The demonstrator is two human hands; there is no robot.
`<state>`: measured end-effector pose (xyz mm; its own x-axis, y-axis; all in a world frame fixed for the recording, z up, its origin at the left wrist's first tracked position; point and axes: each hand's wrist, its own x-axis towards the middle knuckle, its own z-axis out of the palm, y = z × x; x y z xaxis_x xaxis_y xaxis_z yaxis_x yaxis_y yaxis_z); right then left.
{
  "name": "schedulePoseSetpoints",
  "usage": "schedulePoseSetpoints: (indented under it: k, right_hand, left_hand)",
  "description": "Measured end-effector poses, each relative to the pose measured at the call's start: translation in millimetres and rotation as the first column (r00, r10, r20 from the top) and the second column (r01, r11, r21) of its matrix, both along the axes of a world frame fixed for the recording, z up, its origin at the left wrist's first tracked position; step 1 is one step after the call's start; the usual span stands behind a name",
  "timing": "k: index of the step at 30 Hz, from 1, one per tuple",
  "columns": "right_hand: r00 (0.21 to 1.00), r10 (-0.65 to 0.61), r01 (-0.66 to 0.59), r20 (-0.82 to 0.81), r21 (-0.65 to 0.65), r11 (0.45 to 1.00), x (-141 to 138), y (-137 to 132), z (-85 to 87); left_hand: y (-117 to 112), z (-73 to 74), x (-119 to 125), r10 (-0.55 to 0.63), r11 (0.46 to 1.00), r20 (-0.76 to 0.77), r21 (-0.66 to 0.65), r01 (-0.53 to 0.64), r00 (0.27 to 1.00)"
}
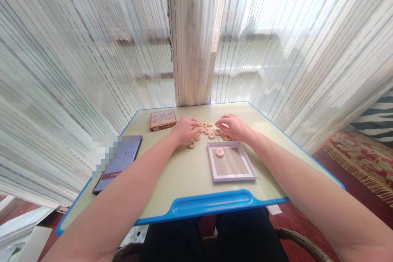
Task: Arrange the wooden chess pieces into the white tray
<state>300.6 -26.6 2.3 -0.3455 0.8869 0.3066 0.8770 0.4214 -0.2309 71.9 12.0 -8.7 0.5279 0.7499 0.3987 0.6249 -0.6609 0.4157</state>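
Several round Chinese chess pieces (211, 135) with red or dark characters lie loosely grouped on the table between my hands. My left hand (185, 129) reaches over the left side of the group, fingers apart, partly covering some of them. Across from it, my right hand (232, 127) hovers at the right side with bent, spread fingers close to the pieces; nothing shows in its grasp. One dark-marked piece (192, 144) sits nearest me, below my left hand. Inside a shallow pale square tray (210, 163) rests a single red-marked piece (219, 152).
A small orange-edged cardboard box (163, 119) stands at the back left. A tablet (123, 163) lies by the left edge under my left forearm. The pale table (172, 188) has a blue rim with a blue trough (211, 204) at the front. Striped curtains hang behind.
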Motion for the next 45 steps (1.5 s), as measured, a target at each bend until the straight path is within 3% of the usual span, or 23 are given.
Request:
schedulePoseSetpoints:
  k: [3,7,11,15,18,24,30,34,37,45]
  right_hand:
    - [0.999,0.031,-0.03,-0.016,0.042,0.999,1,2,-1.5]
    - [0.989,0.126,-0.124,0.071,-0.037,0.992,-1,3,-0.8]
    - [0.997,0.06,-0.061,0.047,0.01,0.998,-2,2,-0.3]
    - [0.991,0.125,-0.125,0.044,-0.002,0.992,-5,5,-4.0]
    - [0.992,0.104,-0.103,0.068,-0.024,0.994,-5,6,-5.7]
    - [1.0,0.006,-0.006,0.012,0.019,1.0,-4,8,-6.7]
    - [0.997,0.079,-0.08,-0.024,-0.041,0.996,-13,22,-6.0]
    - [0.993,0.105,-0.102,0.053,-0.05,0.994,-21,28,-6.5]
    - [0.99,0.119,-0.111,0.081,-0.098,0.989,-22,26,-5.3]
    - [0.995,-0.022,0.027,0.1,-0.049,0.998,-7,4,6.2]
  left_hand:
    - [-8,-0.4,5,-0.075,0.995,-0.157,0.052,0.084,0.985]
    - [-11,1.3,8,-0.089,0.988,-0.244,0.102,0.117,0.966]
    - [-12,1.6,12,-0.049,0.997,-0.23,0.048,0.061,0.972]
    - [-16,3.4,17,0.031,0.999,-0.244,0.037,-0.023,0.969]
    - [-18,4.5,19,0.077,0.997,-0.249,0.045,-0.068,0.965]
    - [-17,2.9,20,0.069,0.996,-0.26,0.071,-0.053,0.963]
    - [-12,-1.9,20,0.112,0.993,-0.252,0.076,-0.096,0.961]
    - [-10,-4.5,18,0.107,0.993,-0.244,0.08,-0.091,0.964]
    - [-9,-4.2,16,0.123,0.99,-0.255,0.103,-0.1,0.959]
    - [-10,-1.2,15,0.182,0.981,-0.238,0.114,-0.159,0.954]
